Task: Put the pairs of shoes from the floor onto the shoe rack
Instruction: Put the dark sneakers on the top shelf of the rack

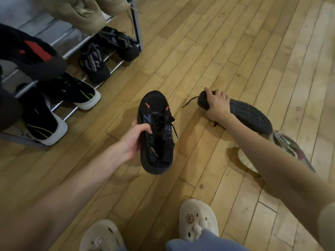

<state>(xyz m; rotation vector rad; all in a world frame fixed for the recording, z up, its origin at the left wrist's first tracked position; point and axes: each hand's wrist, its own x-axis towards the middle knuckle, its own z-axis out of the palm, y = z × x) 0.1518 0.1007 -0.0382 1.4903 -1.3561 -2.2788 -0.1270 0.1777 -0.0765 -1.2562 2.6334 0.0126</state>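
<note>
Left hand (pixel 133 140) holding black shoe (pixel 155 134), right hand (pixel 216 104) seemingly gripping overturned shoe (pixel 244 115)

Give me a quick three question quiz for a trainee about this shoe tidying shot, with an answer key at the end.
1. True or false: the left hand holds a black sneaker with orange marks upright, clear of the wooden floor.
2. How does the shoe under the right hand lie? A) sole up B) sole down C) on the rack
3. Fill in: the black sneakers with green stripes and white soles sit on the rack's ______ shelf.

Key: 1 true. 2 A, the overturned black shoe shows its grooved sole. 3 bottom, on the shoe rack.
</note>
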